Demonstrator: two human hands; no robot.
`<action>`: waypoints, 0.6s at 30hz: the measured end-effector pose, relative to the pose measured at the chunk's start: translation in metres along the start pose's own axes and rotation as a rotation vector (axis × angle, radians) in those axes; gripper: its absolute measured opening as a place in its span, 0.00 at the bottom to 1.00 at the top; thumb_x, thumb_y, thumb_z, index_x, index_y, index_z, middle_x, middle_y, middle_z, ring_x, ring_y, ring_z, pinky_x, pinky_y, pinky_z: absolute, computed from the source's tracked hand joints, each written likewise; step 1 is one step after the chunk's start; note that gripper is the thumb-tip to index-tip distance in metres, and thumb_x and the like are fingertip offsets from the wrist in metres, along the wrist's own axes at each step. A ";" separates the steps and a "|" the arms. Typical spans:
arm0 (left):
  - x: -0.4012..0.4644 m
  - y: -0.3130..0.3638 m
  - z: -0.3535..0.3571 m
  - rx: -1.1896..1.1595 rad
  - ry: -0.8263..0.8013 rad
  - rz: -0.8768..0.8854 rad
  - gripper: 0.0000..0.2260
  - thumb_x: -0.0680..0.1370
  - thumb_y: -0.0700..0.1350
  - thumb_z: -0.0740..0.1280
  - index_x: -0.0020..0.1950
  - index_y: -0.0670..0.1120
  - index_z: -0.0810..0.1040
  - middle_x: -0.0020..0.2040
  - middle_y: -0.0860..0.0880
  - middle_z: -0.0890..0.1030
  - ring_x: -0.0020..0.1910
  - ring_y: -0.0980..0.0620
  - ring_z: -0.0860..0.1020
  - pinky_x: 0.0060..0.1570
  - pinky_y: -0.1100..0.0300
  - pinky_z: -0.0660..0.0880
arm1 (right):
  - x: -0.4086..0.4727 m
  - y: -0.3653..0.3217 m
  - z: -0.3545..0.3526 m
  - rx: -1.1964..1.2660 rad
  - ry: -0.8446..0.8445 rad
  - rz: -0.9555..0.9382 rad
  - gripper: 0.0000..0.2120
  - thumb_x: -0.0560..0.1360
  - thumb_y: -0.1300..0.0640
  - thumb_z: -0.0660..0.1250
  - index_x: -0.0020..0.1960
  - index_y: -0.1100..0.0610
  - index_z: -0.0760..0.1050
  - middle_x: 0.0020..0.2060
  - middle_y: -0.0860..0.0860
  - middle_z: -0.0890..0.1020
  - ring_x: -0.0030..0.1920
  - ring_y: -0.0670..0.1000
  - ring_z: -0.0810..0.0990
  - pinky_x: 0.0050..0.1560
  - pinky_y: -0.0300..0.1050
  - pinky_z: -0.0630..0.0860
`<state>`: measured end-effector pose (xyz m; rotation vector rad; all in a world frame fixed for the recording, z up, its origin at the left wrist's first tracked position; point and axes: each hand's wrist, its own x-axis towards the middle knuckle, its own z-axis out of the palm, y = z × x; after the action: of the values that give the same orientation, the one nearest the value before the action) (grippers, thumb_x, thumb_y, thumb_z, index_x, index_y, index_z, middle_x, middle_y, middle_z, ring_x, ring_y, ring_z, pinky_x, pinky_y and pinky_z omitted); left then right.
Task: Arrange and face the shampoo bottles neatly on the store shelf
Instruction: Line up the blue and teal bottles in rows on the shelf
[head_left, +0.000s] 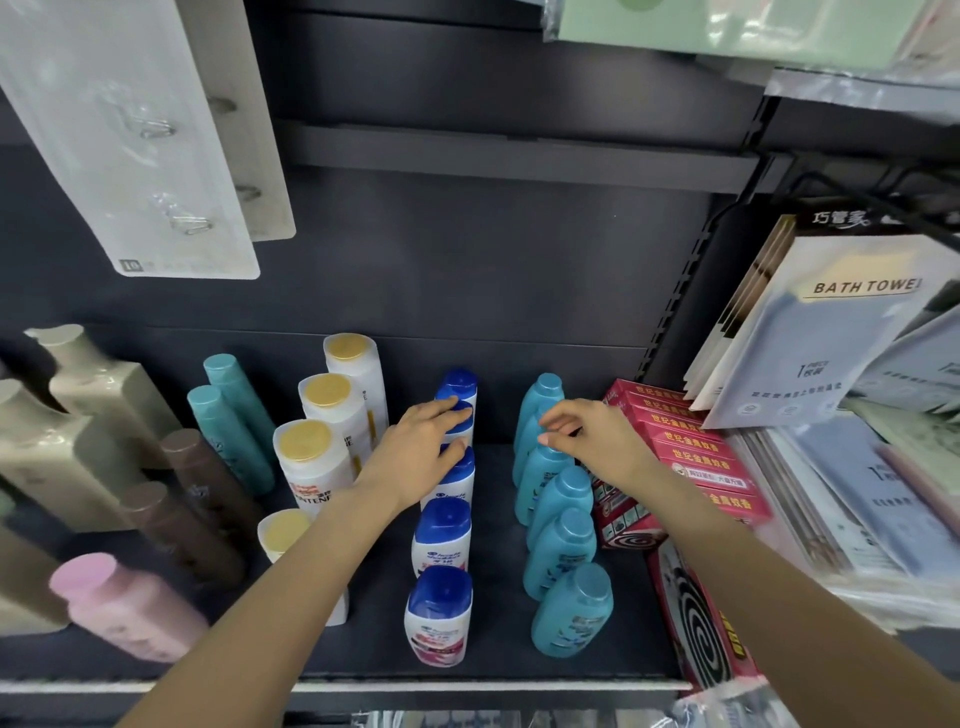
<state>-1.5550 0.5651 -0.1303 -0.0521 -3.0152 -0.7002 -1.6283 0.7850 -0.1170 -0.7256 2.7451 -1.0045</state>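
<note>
While both hands' fingers lie relaxed, blue-capped white shampoo bottles (441, 540) stand filed.

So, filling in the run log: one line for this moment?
left hand touching blue-capped bottles | right hand over teal bottles | rows upright on shelf
</note>
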 end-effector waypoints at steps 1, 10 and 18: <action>0.000 0.000 0.000 -0.008 0.000 -0.002 0.21 0.81 0.48 0.59 0.74 0.50 0.63 0.75 0.53 0.61 0.74 0.53 0.58 0.70 0.56 0.59 | 0.000 0.000 0.000 -0.008 -0.029 0.014 0.10 0.73 0.55 0.71 0.54 0.55 0.80 0.50 0.49 0.82 0.50 0.45 0.79 0.54 0.35 0.73; -0.001 0.002 0.001 -0.085 0.011 -0.028 0.21 0.81 0.46 0.60 0.74 0.49 0.63 0.75 0.52 0.60 0.74 0.52 0.57 0.71 0.60 0.54 | 0.002 -0.001 -0.002 -0.048 -0.129 0.112 0.20 0.69 0.54 0.75 0.60 0.56 0.78 0.59 0.53 0.80 0.60 0.50 0.77 0.62 0.42 0.72; -0.001 0.002 0.000 -0.079 0.008 -0.030 0.21 0.81 0.45 0.60 0.74 0.49 0.63 0.75 0.52 0.60 0.74 0.52 0.57 0.71 0.60 0.54 | -0.004 -0.011 -0.013 -0.038 -0.084 0.073 0.17 0.71 0.57 0.73 0.59 0.57 0.78 0.56 0.51 0.81 0.56 0.48 0.78 0.56 0.37 0.71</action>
<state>-1.5540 0.5673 -0.1297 -0.0068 -2.9860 -0.8199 -1.6237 0.7873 -0.1003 -0.6520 2.7038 -0.8894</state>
